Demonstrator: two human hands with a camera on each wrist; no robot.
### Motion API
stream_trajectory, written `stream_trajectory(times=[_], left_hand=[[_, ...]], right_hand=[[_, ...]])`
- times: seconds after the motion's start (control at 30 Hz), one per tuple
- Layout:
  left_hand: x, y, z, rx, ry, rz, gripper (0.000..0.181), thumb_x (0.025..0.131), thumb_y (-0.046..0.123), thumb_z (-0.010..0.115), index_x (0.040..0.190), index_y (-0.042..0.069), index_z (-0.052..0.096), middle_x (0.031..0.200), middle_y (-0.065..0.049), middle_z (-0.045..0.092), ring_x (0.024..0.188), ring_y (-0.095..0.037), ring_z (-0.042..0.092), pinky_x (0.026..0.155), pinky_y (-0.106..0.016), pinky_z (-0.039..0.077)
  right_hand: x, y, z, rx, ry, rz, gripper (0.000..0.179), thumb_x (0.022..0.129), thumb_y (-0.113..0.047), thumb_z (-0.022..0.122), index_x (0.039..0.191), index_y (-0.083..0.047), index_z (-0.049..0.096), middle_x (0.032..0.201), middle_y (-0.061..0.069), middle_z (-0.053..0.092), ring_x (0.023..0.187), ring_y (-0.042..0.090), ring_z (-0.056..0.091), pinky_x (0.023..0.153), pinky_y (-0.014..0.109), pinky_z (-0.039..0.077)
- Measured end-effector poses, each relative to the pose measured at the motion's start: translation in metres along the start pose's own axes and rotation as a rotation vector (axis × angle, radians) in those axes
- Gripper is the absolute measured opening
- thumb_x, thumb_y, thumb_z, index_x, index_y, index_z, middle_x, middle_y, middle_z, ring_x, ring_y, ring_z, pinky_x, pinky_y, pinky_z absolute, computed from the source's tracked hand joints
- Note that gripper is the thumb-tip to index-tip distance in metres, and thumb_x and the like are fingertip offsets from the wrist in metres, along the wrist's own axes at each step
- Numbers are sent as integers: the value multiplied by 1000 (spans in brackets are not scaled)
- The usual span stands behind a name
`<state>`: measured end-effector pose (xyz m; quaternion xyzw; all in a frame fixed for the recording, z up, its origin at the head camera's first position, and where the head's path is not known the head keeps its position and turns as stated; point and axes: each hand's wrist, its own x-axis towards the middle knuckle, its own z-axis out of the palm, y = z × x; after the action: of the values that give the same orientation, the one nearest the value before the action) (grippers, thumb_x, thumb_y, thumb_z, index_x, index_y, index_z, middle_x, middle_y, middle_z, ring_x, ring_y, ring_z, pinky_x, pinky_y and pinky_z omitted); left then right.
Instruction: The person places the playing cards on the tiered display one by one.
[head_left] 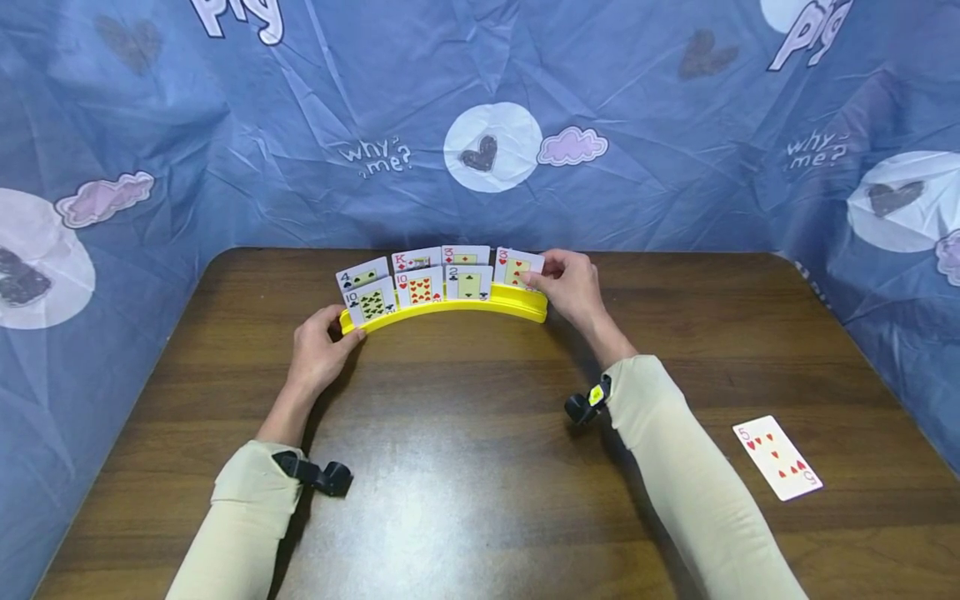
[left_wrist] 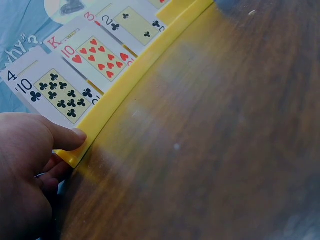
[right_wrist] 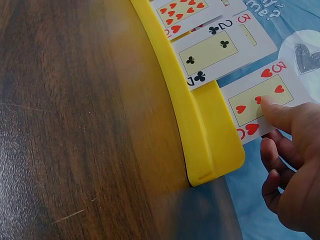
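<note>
A curved yellow card holder (head_left: 450,306) stands on the table with playing cards upright in two rows. Its front row has the ten of clubs (left_wrist: 62,92), the ten of hearts (left_wrist: 97,57) and the two of clubs (right_wrist: 222,52). Behind them show a four (head_left: 362,273), a king (head_left: 408,260) and a three of diamonds (head_left: 465,254). My left hand (head_left: 318,346) grips the holder's left end, thumb on the front. At the right end, my right hand (head_left: 573,287) pinches the three of hearts (right_wrist: 250,107), whose lower edge sits at the back row.
Face up on the table's right side lies a five of hearts (head_left: 777,458). The brown wooden table (head_left: 480,400) is bordered at the back and sides by a blue printed cloth (head_left: 337,200). Each wrist carries a black camera strap.
</note>
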<state>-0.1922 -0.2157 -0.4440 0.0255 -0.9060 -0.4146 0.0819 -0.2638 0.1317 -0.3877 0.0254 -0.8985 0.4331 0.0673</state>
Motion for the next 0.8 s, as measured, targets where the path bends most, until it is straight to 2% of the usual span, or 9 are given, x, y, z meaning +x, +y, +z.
stream_trajectory(times=[0.4,0.67,0.8], left_hand=[[-1,3,0,0,-11,-6,34,92,8,67,122,-6,62,112,-24,62,99,-33,53,83,-35,36],[-1,4,-1,-5,-7,-5,34,91,8,67,122,-6,63,111,-24,63,98,-33,53,83,-36,36],[-1,4,-1,1,-9,-10,35,91,8,67,123,-6,62,113,-24,63,100,-33,53,85,-36,36]], right_hand=[[-3,1,0,-20,-23,-5,33,83,-24,82,106,-2,73,96,15,71,82,21,55,69,26,41],[-5,5,-5,46,-74,16,45,81,-27,83,117,-2,68,111,17,72,95,26,64,80,28,48],[-6,6,-12,83,-106,25,56,81,-29,83,127,-5,62,120,16,68,95,24,61,80,27,47]])
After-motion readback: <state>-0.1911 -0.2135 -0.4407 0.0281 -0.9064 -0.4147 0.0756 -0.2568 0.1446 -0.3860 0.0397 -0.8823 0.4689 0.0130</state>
